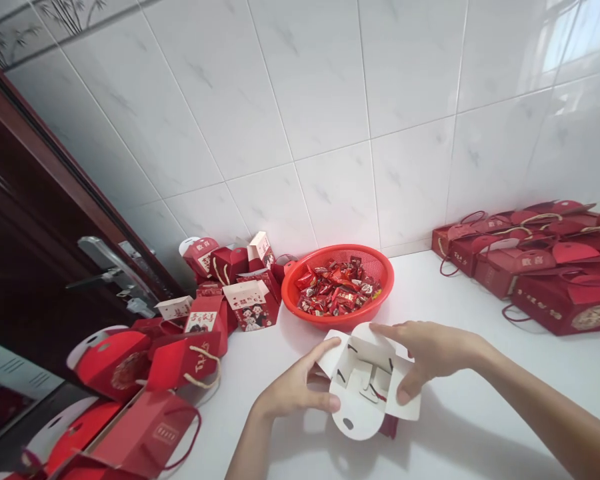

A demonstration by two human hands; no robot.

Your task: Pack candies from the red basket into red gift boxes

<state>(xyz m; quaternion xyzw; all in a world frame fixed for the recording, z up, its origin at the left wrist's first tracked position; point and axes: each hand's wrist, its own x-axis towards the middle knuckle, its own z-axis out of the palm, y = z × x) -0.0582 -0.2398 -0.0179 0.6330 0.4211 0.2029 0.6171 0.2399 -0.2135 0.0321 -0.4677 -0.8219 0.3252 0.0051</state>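
Gold 歡喜 reads on a carton (535,260) well right of the right hand (427,357); the sweets' (337,290) print, beyond both hands in the basket (387,283), is too small to read. The box's (357,407) outer faces are mostly hidden. It opens upward between the hands, long axis unclear; left hand (297,390) and right hand both grip its sides.

Glossy red plastic basket (300,305); crinkly, shiny candy wrappers (343,290); smooth, matt paper-like white inside of the open box (359,415); polished, marbled wall tiles (330,80); shiny metal door handle (111,267)
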